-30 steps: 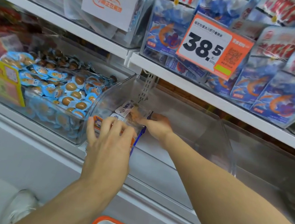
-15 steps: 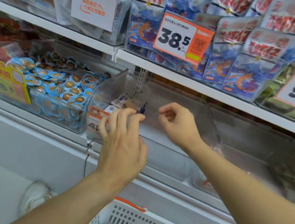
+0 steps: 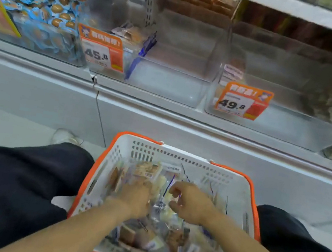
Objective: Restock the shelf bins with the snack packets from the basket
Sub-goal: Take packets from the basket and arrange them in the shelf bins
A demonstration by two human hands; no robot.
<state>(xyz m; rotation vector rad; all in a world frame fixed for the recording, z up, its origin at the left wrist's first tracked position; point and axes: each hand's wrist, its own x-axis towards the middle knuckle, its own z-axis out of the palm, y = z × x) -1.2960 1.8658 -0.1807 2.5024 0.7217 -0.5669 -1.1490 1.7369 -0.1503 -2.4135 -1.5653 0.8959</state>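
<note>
Left hand (image 3: 136, 198) down in the basket (image 3: 237, 177), palm down, fingers blurred among the packets (image 3: 156, 232); whether gripping one, cannot tell. Right hand (image 3: 188, 203) just beside it, fingers curled inward over the heap, thumb and forefinger close together, possibly pinching clear film, but too blurred to be sure. Packets small, glossy, crinkled clear plastic with brown and cream contents and printed labels, piled loose and filling the basket floor. Basket of white perforated plastic with an orange rim, rectangular, set between dark-trousered knees. Beyond, a smooth grey shelf front. Above that, clear hard-plastic bins: middle bin (image 3: 168, 78) with a few similar packets at its left end and an orange 45.8 tag (image 3: 102, 50); right bin (image 3: 282, 121) tagged 49.8 (image 3: 241, 102); left bin (image 3: 42, 43) heaped with blue-wrapped, egg-shaped snacks (image 3: 48, 9).
</note>
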